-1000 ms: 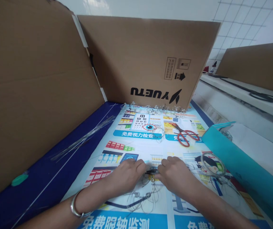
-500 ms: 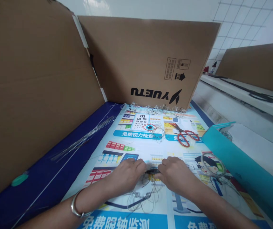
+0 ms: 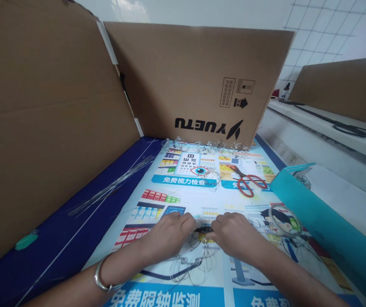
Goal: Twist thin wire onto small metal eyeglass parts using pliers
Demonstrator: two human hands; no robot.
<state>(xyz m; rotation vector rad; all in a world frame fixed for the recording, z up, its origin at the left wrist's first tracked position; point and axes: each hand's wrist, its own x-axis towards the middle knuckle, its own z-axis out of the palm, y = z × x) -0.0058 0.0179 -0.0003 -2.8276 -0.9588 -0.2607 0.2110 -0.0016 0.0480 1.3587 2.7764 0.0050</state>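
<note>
While tangled wire (image 3: pixel 198 261) lies on the printed sheet (image 3: pixel 198 199) just below, I have my right hand (image 3: pixel 235 234) clasped on a dark tool (image 3: pixel 203 229) pointing at my left hand (image 3: pixel 171 235), whose fingers close together on what I cannot tell.

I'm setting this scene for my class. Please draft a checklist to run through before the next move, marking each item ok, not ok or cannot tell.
1. Left hand and right hand both closed and near each other: ok.
2. Firm grip on the dark tool between them: cannot tell, fingers hide it.
3. Looped wires just below the hands untangled: not ok, the loops cross one another.
4. Scissors apart from the hands, blades pointing away from the person: ok.
5. Straight wires at the left apart from the looped ones: ok.
</note>
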